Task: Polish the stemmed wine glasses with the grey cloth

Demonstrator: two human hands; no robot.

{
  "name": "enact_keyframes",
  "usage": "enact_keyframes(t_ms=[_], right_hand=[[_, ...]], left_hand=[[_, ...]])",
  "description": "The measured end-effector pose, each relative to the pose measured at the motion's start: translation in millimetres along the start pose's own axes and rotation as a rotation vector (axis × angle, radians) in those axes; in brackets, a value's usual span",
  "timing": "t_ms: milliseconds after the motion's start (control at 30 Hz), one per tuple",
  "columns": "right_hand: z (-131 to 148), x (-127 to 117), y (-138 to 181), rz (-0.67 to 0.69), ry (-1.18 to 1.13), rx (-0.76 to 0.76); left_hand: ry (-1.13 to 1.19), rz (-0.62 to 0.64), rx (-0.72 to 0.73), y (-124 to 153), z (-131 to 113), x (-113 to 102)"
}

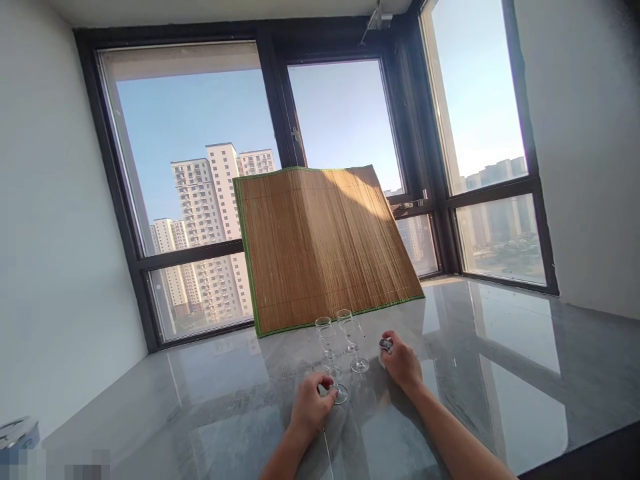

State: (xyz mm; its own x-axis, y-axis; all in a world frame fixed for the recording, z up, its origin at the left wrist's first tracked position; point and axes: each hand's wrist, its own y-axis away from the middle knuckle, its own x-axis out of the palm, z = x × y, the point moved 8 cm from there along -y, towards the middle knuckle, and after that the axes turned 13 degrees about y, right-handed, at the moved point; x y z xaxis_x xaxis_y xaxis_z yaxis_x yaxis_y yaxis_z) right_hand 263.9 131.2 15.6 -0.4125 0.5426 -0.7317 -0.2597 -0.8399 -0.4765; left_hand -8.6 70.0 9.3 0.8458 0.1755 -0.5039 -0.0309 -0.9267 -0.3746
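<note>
Several clear stemmed glasses [353,333] stand upright in a close group on the glossy grey surface. My left hand [311,403] is closed at the nearest glass [341,395], with thumb and fingers at its foot and lower stem. To the right of the group, my right hand [401,363] is closed around a small grey-and-white object [385,345]. The fingers cover most of that object, so its kind does not show. The overlapping clear glass makes the separate outlines hard to tell apart.
A brown bamboo mat [325,247] with green edging leans against the dark window frame [273,100] behind the glasses. The glossy grey stone ledge [240,413] reflects the windows. A can [20,432] stands at the lower left. White walls [45,200] flank both sides.
</note>
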Motion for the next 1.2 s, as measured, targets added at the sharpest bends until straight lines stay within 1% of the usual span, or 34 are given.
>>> enact_keyframes(t_ms=[67,167,333,433,500,567,700,767,800,900,1033,1200], right_hand=[[-0.3,0.9,-0.1,0.010,0.001,0.001],[-0.1,1.1,-0.6,0.022,0.001,0.009],[-0.1,4.1,-1.6,0.040,0.012,0.019],[-1.2,5.1,-2.4,0.032,0.023,0.017],[-3.2,5.7,-3.1,0.035,0.023,0.024],[-5.6,6.5,-3.7,0.046,0.012,0.034],[-9.9,8.0,-4.1,0.063,-0.014,0.059],[-10.5,8.9,-3.8,0.072,-0.014,0.059],[-10.4,9.3,-3.5,0.077,-0.013,0.055],[-10.0,9.6,-2.7,0.085,-0.019,0.037],[-9.5,9.2,-2.5,0.085,-0.018,0.013],[-9.6,10.7,-3.5,0.091,0.001,0.022]], left_hand=[[-0.112,-0.034,0.031,2.6,-7.1,-2.5],[-0.192,-0.024,0.026,3.8,-12.1,0.2],[-0.137,0.026,-0.025,0.4,-9.0,9.0],[-0.119,0.072,-0.021,-0.9,-5.4,6.7],[-0.143,0.077,-0.008,-2.1,-1.6,-5.0],[-0.224,0.037,-0.036,-4.3,7.5,-27.0],[-0.435,-0.078,-0.206,-8.6,36.9,-83.3],[-0.473,-0.120,-0.255,-10.5,48.7,-104.2],[-0.484,-0.137,-0.268,-11.6,53.2,-111.3],[-0.522,-0.175,-0.284,-15.3,62.5,-120.7],[-0.540,-0.196,-0.291,-20.6,67.9,-120.1],[-0.555,-0.206,-0.303,-20.4,67.3,-123.0]])
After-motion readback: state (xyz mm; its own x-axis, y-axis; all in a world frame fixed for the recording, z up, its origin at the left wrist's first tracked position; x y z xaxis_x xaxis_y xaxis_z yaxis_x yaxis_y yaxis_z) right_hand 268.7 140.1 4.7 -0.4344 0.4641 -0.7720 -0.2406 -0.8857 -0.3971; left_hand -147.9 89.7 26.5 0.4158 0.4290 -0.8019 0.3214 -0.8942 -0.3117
